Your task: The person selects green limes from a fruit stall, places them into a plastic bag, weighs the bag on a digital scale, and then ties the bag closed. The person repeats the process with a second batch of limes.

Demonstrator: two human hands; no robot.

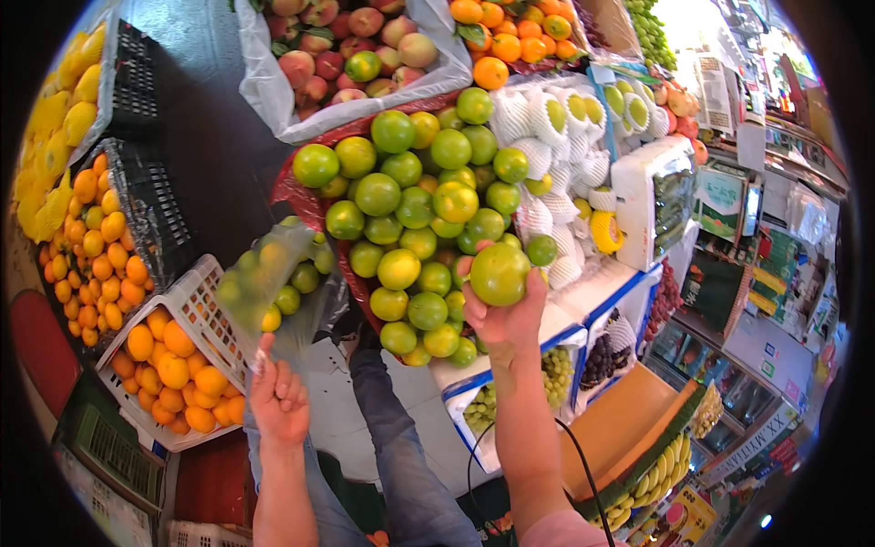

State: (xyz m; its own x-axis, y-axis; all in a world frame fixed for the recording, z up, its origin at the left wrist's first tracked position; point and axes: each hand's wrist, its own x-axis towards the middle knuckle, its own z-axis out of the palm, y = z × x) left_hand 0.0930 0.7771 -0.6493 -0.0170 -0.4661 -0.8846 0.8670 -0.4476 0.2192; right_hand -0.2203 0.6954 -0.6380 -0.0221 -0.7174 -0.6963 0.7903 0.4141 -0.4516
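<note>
In a fruit shop, a heap of green fruit (415, 210) lay on a red sheet (293, 196), above a pale tiled floor (342, 401). The right hand (506, 314) was closed around one large green fruit (499, 273), in front of the heap's lower right edge. The left hand (278, 392) had curled fingers and a raised forefinger at the lower end of a clear plastic bag (264, 273); whether it gripped the bag could not be told. A dark floor strip (219, 82) ran between the peach tray (260, 87) and a black crate (141, 77). Jeans (392, 438) covered part of the tiles. Blue-edged grape boxes (469, 385) stood behind the right forearm (533, 447), with a black cable (586, 463) curving alongside. A white crate (202, 296) of oranges stood near the left hand; foam-wrapped fruit (547, 118) flanked the heap's right.
</note>
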